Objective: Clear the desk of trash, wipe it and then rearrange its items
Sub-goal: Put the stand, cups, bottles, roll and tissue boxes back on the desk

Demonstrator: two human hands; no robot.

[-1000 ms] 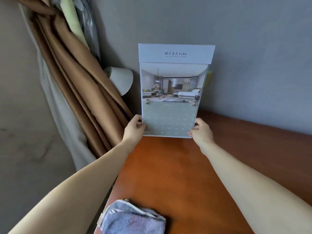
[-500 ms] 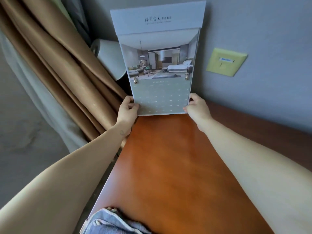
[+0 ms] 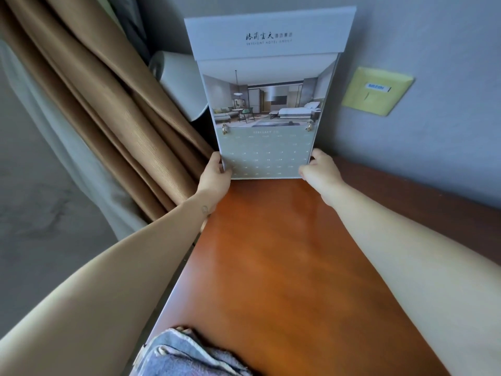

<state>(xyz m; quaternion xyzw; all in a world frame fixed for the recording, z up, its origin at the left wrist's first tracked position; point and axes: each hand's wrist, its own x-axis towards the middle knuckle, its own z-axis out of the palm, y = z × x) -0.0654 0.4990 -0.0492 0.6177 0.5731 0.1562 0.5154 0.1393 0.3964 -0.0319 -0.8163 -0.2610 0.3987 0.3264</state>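
Shifted wallward, the tall grey-green card calendar (image 3: pixel 268 104) is being rearranged, left hand (image 3: pixel 215 176) and right hand (image 3: pixel 321 170) pinching its bottom corners; steady release next.

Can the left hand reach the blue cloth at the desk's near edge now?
Probably not yet: the left hand grips the calendar by its lower left corner and must let go. Otherwise only bare desk lies between it and the cloth.

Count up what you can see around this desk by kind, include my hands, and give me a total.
hands: 2 (left hand, right hand)
calendar: 1
cloth: 1
lampshade: 1
wall plate: 1
total: 6
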